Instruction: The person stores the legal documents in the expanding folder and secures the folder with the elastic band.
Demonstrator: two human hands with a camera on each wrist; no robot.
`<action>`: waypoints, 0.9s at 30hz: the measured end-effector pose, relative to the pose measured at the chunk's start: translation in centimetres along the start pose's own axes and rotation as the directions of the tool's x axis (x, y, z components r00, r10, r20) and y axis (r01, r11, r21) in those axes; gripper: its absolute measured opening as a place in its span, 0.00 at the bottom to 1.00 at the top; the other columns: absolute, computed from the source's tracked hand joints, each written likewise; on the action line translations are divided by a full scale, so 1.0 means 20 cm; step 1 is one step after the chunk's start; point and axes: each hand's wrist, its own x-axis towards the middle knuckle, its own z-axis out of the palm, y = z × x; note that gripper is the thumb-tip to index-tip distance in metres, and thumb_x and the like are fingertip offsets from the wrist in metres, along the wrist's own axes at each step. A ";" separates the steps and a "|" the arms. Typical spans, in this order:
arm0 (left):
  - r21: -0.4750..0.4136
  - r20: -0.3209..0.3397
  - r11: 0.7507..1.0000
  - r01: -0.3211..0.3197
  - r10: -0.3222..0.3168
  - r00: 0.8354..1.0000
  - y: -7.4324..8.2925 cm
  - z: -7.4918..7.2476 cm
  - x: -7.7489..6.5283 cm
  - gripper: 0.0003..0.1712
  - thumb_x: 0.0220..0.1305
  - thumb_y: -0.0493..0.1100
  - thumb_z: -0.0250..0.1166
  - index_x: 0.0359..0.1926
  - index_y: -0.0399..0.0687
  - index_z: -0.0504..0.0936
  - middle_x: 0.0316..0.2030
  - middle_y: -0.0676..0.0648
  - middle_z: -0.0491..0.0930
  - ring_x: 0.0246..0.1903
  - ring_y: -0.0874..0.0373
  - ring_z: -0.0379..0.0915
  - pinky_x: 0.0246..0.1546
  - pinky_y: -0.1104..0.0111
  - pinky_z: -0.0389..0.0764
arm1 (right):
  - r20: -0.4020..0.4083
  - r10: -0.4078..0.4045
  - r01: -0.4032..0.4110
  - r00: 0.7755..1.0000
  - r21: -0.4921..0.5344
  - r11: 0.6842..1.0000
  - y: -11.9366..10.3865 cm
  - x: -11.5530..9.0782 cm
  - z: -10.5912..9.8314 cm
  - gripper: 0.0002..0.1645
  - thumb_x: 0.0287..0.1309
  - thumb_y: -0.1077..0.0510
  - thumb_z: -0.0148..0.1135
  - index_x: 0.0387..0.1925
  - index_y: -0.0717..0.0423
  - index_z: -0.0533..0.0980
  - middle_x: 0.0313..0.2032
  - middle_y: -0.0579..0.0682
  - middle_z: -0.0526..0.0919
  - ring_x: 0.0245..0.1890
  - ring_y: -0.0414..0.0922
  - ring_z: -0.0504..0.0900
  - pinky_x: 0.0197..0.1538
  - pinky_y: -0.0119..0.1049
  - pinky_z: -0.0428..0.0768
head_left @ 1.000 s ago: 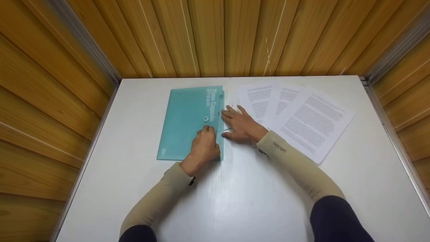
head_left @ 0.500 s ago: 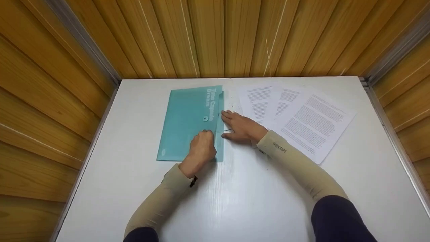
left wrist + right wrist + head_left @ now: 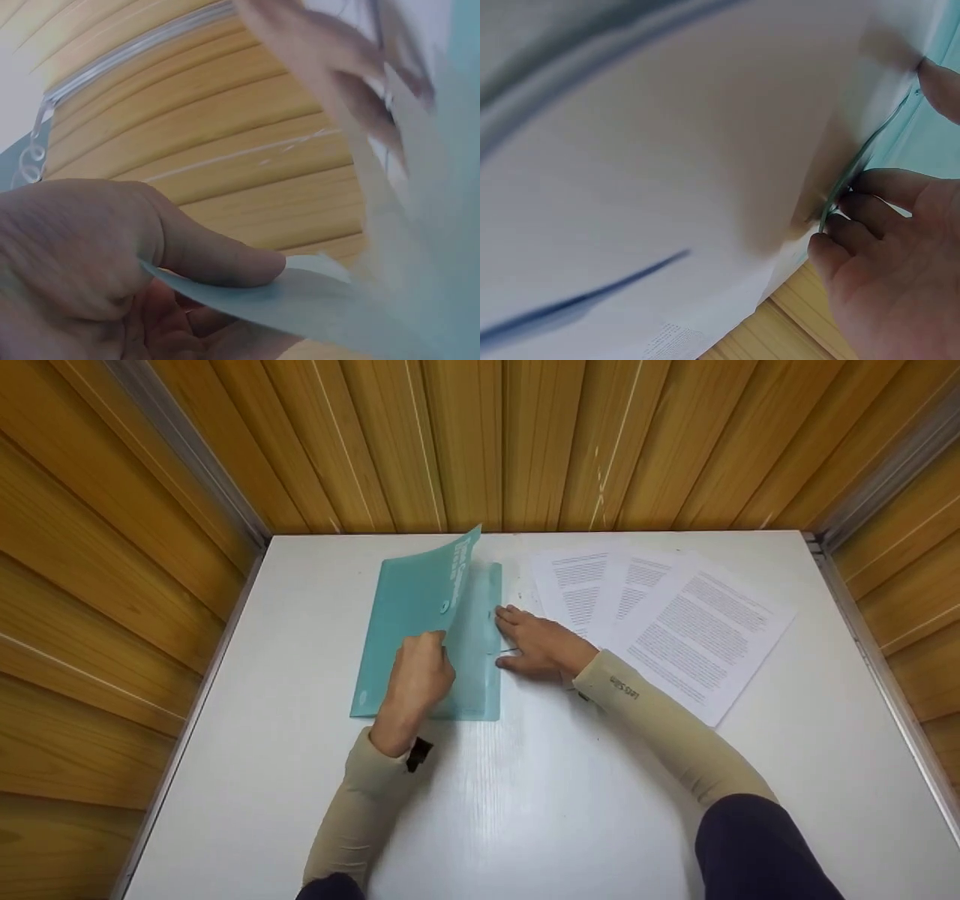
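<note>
A teal plastic document folder (image 3: 390, 622) with white lettering lies left of the middle of the table. My left hand (image 3: 421, 669) pinches the right edge of its front cover and holds it raised in a curve. In the left wrist view the thumb (image 3: 232, 261) lies on top of the cover sheet (image 3: 247, 300), with fingers beneath. My right hand (image 3: 541, 643) rests beside the folder's narrow flap (image 3: 493, 694), fingertips right at its edge, fingers spread. A thin dark cord (image 3: 864, 150) runs from the flap beside those fingers. A round button (image 3: 445, 607) sits on the cover.
Several printed sheets (image 3: 697, 637) lie fanned at the right on the white table (image 3: 525, 810), partly behind my right forearm. Wood-panelled walls (image 3: 525, 442) stand at the back and both sides.
My left hand has moved left and up with the front cover, lifting it off the flap so the folder's inside shows. The right hand has stayed at the flap's edge.
</note>
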 end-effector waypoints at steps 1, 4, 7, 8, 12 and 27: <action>-0.013 -0.014 1.000 0.002 -0.002 1.000 0.00 -0.02 0.00 0.13 0.72 0.23 0.54 0.38 0.27 0.86 0.30 0.33 0.85 0.24 0.54 0.73 0.21 0.64 0.75 | 0.003 0.003 -0.003 1.000 -0.001 1.000 0.00 0.00 0.00 0.55 0.73 0.36 0.59 0.84 0.62 0.51 0.86 0.57 0.48 0.86 0.56 0.46 0.84 0.51 0.55; -0.047 -0.036 0.999 0.011 -0.013 0.999 -0.01 -0.10 0.01 0.13 0.72 0.23 0.54 0.38 0.26 0.87 0.30 0.34 0.84 0.24 0.52 0.72 0.21 0.65 0.73 | 0.011 0.012 -0.012 1.000 -0.009 1.000 0.00 0.00 0.00 0.55 0.73 0.35 0.58 0.85 0.61 0.51 0.86 0.57 0.48 0.86 0.56 0.46 0.84 0.52 0.55; -0.068 -0.022 0.998 0.015 -0.016 1.000 -0.02 -0.17 0.03 0.14 0.72 0.24 0.56 0.48 0.22 0.87 0.40 0.29 0.88 0.30 0.47 0.81 0.25 0.62 0.80 | 0.014 0.008 -0.008 1.000 -0.026 1.000 0.00 0.01 -0.01 0.55 0.73 0.36 0.58 0.85 0.62 0.50 0.86 0.57 0.48 0.86 0.56 0.46 0.84 0.53 0.55; -0.075 -0.006 0.997 0.020 -0.021 1.000 -0.03 -0.19 0.04 0.15 0.72 0.24 0.57 0.51 0.21 0.86 0.44 0.27 0.87 0.34 0.45 0.84 0.28 0.60 0.84 | 0.016 0.003 -0.002 1.000 -0.034 0.999 0.00 0.01 -0.01 0.55 0.73 0.36 0.58 0.84 0.63 0.50 0.86 0.58 0.48 0.86 0.57 0.46 0.84 0.52 0.55; -0.098 0.087 0.993 0.063 -0.054 0.995 -0.07 -0.29 0.06 0.20 0.72 0.27 0.61 0.61 0.22 0.81 0.56 0.25 0.84 0.52 0.36 0.86 0.45 0.49 0.89 | 0.026 -0.014 0.016 1.000 -0.045 0.999 0.00 0.01 -0.01 0.55 0.73 0.36 0.57 0.84 0.65 0.50 0.86 0.60 0.48 0.86 0.58 0.46 0.84 0.52 0.55; -0.247 0.172 0.955 0.163 -0.123 0.977 -0.24 -0.40 0.08 0.24 0.73 0.37 0.64 0.65 0.27 0.81 0.59 0.30 0.84 0.51 0.42 0.89 0.49 0.50 0.89 | 0.026 0.012 -0.011 1.000 -0.015 1.000 0.00 0.01 0.00 0.55 0.74 0.35 0.57 0.85 0.63 0.49 0.86 0.57 0.46 0.86 0.56 0.45 0.85 0.51 0.53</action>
